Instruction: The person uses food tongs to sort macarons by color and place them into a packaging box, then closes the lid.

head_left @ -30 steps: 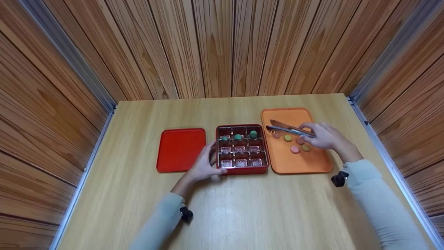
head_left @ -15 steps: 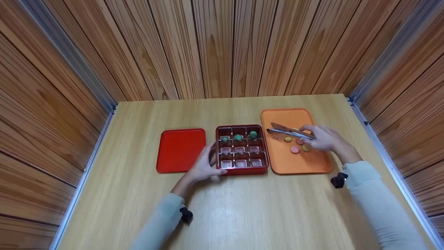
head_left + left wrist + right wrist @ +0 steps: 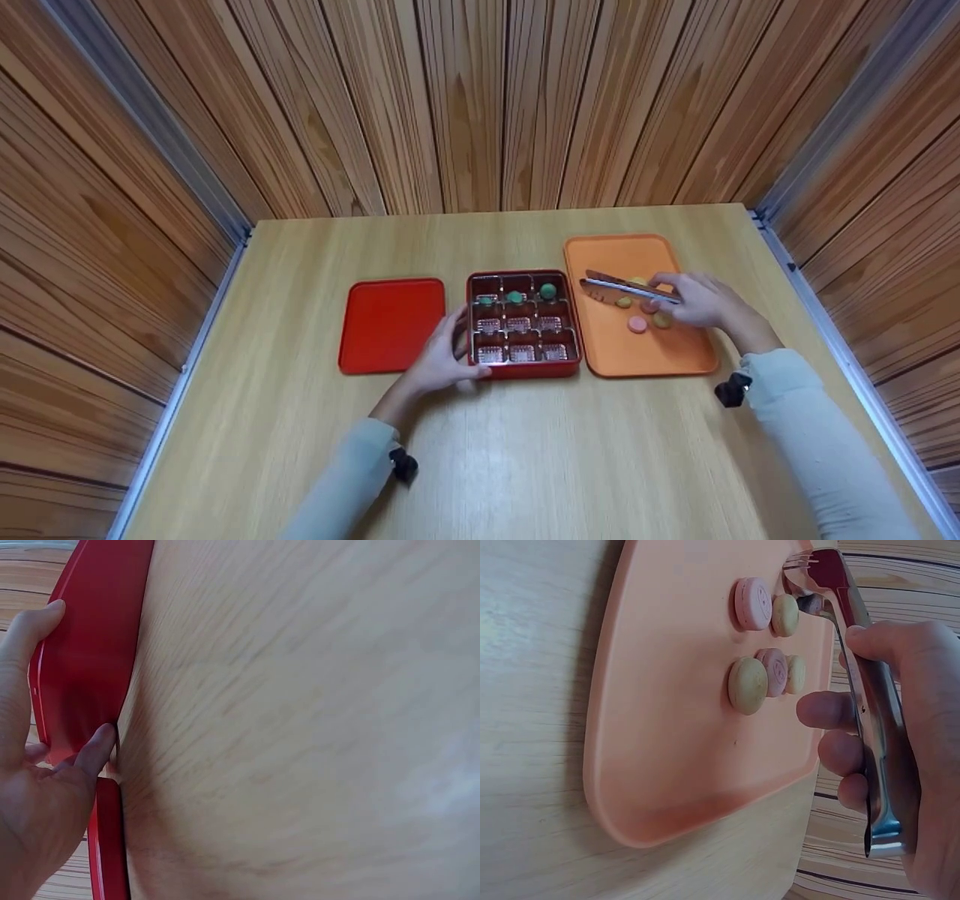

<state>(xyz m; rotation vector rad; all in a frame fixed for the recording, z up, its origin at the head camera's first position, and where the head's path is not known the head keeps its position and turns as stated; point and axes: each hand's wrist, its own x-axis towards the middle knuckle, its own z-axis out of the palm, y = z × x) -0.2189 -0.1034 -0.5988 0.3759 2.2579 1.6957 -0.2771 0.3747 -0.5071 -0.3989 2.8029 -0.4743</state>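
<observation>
A red box with a grid of compartments sits mid-table; three green macarons fill its far row. My left hand grips the box's near left corner, and in the left wrist view the thumb presses on the red wall. My right hand holds metal tongs low over the orange tray. Several pink and yellow macarons lie on the tray. The tongs' tips hover by a yellow macaron and a pink one.
A flat red lid lies just left of the box, close to my left hand. Wooden plank walls enclose the table on three sides, with metal rails along its left and right edges.
The right hand has brought the tongs slightly down and nearer, their tips now over the macarons at the tray's left. The left hand and the box have stayed put.
</observation>
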